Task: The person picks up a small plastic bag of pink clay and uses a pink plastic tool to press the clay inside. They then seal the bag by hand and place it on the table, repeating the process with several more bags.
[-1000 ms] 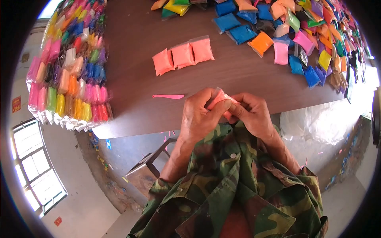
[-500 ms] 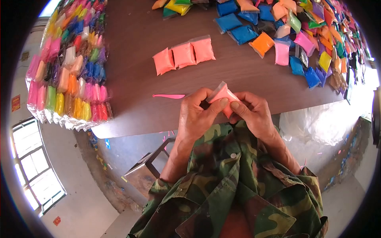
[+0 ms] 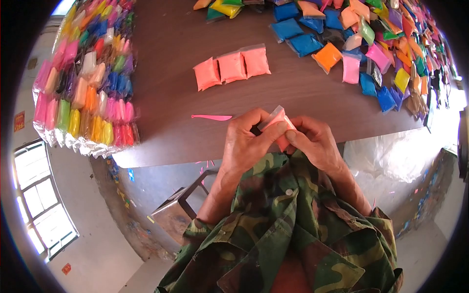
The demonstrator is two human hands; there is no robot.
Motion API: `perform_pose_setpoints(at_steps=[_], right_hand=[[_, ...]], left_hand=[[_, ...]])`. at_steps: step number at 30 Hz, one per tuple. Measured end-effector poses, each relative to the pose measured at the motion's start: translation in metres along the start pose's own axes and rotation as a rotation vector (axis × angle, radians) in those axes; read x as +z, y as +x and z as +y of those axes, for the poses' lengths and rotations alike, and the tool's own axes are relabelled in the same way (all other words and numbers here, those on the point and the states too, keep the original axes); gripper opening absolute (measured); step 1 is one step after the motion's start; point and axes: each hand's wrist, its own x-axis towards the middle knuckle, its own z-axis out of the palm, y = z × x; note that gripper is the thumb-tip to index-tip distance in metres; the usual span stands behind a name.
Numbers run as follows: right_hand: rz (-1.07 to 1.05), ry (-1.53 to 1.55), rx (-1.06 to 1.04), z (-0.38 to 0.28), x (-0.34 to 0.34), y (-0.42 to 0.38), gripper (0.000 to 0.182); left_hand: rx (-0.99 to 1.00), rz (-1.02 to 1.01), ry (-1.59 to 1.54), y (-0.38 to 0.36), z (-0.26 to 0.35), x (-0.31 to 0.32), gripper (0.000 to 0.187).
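A small clear packet of coral-pink material (image 3: pixel 279 118) is held between my two hands just past the table's near edge. My left hand (image 3: pixel 247 139) is closed on its left side, thumb on top. My right hand (image 3: pixel 314 141) pinches its right side with thumb and fingers. Three similar coral-pink packets (image 3: pixel 232 67) lie in a row on the table beyond my hands. A pink plastic knife (image 3: pixel 212 117) lies flat to the left of my left hand.
On the left stand stacked clear bags of coloured packs (image 3: pixel 89 100). Many loose coloured packets (image 3: pixel 376 56) are heaped at the right of the brown table (image 3: pixel 166 97). A metal-framed stool (image 3: pixel 173 211) stands below the table, and clear plastic (image 3: pixel 391 158) lies at the right.
My left thumb has moved further over the packet, which now shows less between my thumbs. The whole view has shifted slightly.
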Motion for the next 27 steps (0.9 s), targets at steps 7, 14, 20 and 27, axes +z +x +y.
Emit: perform_pose_setpoints(at_steps=[7,14,20,27], right_hand=[[0.020,-0.170,-0.038,-0.006,-0.002,-0.004,0.031],[0.074,-0.215,-0.023,-0.019,0.001,-0.010,0.024],[0.353,-0.754,-0.189,-0.011,-0.011,-0.007,0.021],[0.556,-1.202,-0.254,-0.014,-0.010,-0.015,0.028]], left_hand=[[-0.060,-0.007,-0.187,-0.005,-0.004,-0.006,0.031],[0.047,0.107,0.042,-0.002,-0.008,0.000,0.036],[0.200,0.434,0.428,0.003,-0.020,-0.026,0.043],[0.205,0.449,0.386,-0.001,-0.021,-0.028,0.037]])
